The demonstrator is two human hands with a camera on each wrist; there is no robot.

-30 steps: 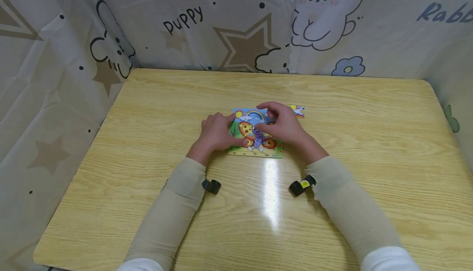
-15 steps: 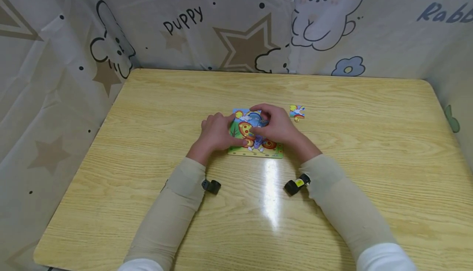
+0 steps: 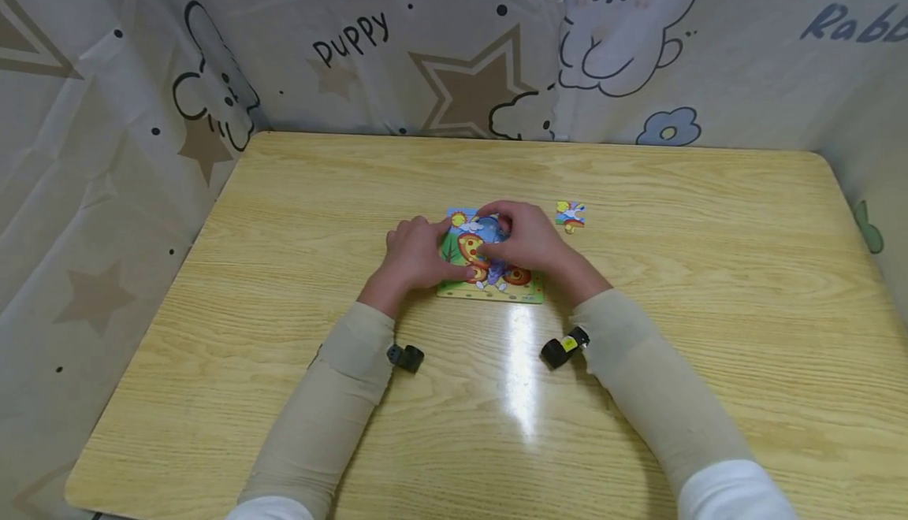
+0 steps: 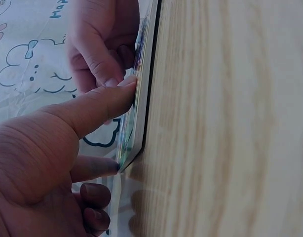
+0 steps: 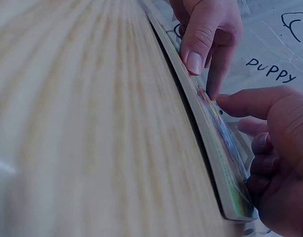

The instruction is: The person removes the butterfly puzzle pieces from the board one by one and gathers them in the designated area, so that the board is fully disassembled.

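Observation:
A small butterfly jigsaw puzzle (image 3: 505, 297) lies flat on the table, with a rainbow, a sun and green leaves in its picture. My left hand (image 3: 414, 254) is at its left side. The thumb rests on the picture and the index fingertip touches the edge near the far corner; the other fingers are loosely bent. My right hand (image 3: 528, 235) lies over the puzzle's upper right part, thumb and index finger apart and down at the surface. No piece shows between them, though that hand hides part of the picture. A loose puzzle piece (image 3: 571, 215) lies beyond the right hand.
The wooden table (image 3: 709, 268) has a light grain and a bright reflection in front of the puzzle. A cartoon-printed cloth (image 3: 454, 55) hangs behind it and along both sides. Small black cameras (image 3: 406, 358) are strapped at both wrists.
My right hand has shifted left across the puzzle, covering more of the rainbow and uncovering the loose piece. My left hand and the puzzle have stayed in place.

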